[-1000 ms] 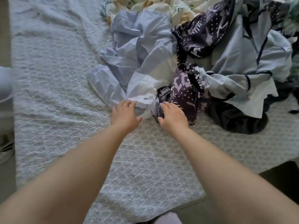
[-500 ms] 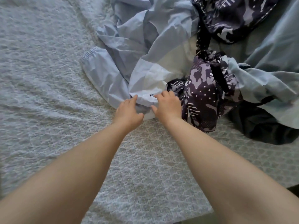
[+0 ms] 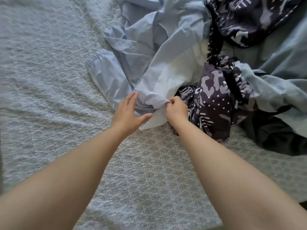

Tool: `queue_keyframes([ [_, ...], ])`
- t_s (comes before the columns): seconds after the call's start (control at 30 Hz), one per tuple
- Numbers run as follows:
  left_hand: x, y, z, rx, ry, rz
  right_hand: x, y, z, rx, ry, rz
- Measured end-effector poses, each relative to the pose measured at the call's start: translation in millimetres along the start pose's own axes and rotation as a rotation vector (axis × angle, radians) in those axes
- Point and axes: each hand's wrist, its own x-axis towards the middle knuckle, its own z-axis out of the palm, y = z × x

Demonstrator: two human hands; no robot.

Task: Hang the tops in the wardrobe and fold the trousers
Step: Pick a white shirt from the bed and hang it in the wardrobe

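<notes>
Textured grey-white bedspread point(image 3: 49, 113) carries the heap point(image 3: 274, 55), lying towards its far right. The pale blue garment point(image 3: 149, 63), elastic cuff point(image 3: 95, 58) outermost, sprawls at the heap's near-left edge. The left hand point(image 3: 127, 112) lies straight-fingered against its hem point(image 3: 154, 100), gripping nothing, apparently steadying the cloth. The right hand point(image 3: 177, 108) pinches that hem, likely to draw the garment free of the navy patterned garment point(image 3: 216, 103) touching it on the right.

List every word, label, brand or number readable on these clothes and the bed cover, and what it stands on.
None can be read.
The pale blue garment, pinched by the right hand and touched by the left hand, shows no print.
White marks on the dark patterned garment are stripes and dots, not letters.
The bed cover is only textured.
</notes>
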Motion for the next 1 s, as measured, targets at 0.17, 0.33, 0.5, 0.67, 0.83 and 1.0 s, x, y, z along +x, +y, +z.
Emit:
queue_keyframes([
  [0.17,-11.4,26.3,-28.1,0.054,-0.041,0.120,-31.5,-8.4,-28.7,0.183,-0.036,-0.027],
  [0.33,-27.0,55.1,-47.1,0.352,-0.203,0.205,-75.7,-31.1,-70.4,0.257,-0.089,-0.192],
  [0.5,-64.6,88.6,-72.2,0.285,-0.105,0.210,-118.4,-56.2,-138.8,0.435,-0.149,-0.231],
  [0.67,-102.1,122.1,-101.6,0.091,-0.090,0.239,-154.8,-53.8,-217.4,0.672,-0.011,-0.234],
  [0.83,-141.8,183.0,-125.9,-0.175,-0.103,0.397,-198.1,-13.6,-279.3,0.781,0.275,-0.160],
  [1.0,-189.7,257.3,-125.0,-0.242,-0.221,0.565,-256.8,36.9,-331.2,0.759,0.541,-0.111],
])
